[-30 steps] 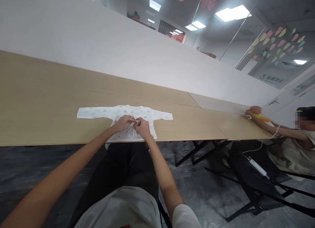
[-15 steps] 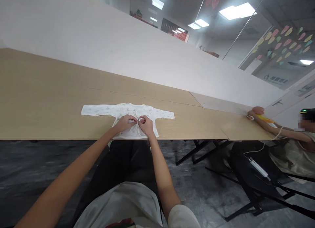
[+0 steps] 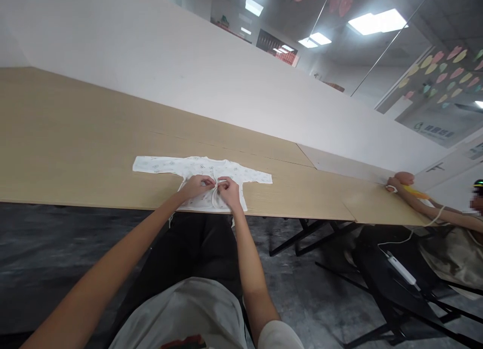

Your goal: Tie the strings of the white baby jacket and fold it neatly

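Note:
A small white baby shirt (image 3: pixel 194 165) with a faint print lies flat on the table, its sleeves spread to both sides. Its lower hem is at the table's near edge. My left hand (image 3: pixel 197 186) is closed in a pinch at the front opening, around the middle of the shirt. Close beside it, my right hand (image 3: pixel 228 191) pinches the same spot from the right, fingertips almost meeting the left ones. The fingers cover the exact bit of cloth or tie between them. A thin white strip curves below the fingertips.
The long wooden table (image 3: pixel 94 133) runs along a white wall (image 3: pixel 188 82) with glass above it. On the far right, another person's arms (image 3: pixel 426 203) reach toward a doll (image 3: pixel 404 179). A black folding chair (image 3: pixel 392 268) holds a white power strip (image 3: pixel 403 269) with a cable.
My view has shifted slightly, so the scene sits a little differently. Both hands stay pinched at the shirt's front, with only small finger movements.

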Tool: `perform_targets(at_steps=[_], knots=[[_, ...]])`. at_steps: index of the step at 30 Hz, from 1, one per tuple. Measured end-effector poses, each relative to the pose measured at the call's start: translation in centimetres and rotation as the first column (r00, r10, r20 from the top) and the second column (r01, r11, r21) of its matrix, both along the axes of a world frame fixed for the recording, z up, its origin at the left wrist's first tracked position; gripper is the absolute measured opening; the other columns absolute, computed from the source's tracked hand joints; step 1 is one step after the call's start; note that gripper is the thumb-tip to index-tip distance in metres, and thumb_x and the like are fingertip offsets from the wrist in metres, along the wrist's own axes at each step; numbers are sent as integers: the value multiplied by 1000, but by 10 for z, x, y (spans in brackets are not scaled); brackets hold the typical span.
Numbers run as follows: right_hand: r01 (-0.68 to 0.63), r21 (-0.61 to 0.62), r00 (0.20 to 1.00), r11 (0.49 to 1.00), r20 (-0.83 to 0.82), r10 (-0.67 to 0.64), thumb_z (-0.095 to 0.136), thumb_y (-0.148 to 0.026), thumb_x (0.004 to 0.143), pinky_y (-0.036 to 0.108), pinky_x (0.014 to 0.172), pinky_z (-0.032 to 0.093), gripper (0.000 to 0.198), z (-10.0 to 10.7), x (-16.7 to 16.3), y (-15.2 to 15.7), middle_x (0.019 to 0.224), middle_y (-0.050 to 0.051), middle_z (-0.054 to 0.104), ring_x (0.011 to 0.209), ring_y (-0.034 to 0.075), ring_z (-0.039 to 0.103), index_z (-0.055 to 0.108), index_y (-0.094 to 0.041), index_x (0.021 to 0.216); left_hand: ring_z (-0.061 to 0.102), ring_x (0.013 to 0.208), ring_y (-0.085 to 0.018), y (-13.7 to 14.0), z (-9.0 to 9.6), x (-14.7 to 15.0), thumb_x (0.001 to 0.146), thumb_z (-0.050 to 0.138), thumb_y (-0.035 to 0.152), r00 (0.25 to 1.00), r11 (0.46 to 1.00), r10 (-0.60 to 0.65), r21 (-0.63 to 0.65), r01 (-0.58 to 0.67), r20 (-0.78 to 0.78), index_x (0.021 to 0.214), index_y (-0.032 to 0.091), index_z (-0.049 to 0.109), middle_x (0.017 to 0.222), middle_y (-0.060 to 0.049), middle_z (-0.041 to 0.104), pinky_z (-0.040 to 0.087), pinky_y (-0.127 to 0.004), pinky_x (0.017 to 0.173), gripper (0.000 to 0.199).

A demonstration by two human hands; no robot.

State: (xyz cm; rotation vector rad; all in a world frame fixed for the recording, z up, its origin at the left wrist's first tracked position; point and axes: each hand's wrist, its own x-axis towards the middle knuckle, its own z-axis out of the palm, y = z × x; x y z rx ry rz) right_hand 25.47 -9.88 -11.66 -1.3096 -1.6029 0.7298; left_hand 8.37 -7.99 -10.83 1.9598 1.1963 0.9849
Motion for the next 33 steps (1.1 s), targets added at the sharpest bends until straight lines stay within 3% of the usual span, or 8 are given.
perform_targets(at_steps=[7,14,33], knots=[[-35,14,999,999,-7,35,57,-16,72,23,70,52,30,-3,-1,2,74,-3,67,68,13,62,65,-20,100,69,86,-24,-4,4,0,72,62,54,1000,1000,-5,-8,5,20,82,22,75,89,-6,77,52,-33,85,36],[-51,10,999,999,-14,51,56,-13,70,23,70,50,29,-4,-1,1,65,-7,60,66,13,61,64,-21,97,67,84,-23,-3,2,0,74,58,52,998,1000,-7,13,8,-69,81,21,74,88,-6,76,50,-31,80,36],[28,-56,997,998,-67,-32,61,-14,64,23,66,48,15,-2,-2,5,73,-3,65,64,12,56,61,-20,78,50,61,-16,5,-4,-1,75,50,46,969,994,32,111,-4,-246,75,17,71,60,-1,59,37,-27,61,36]])
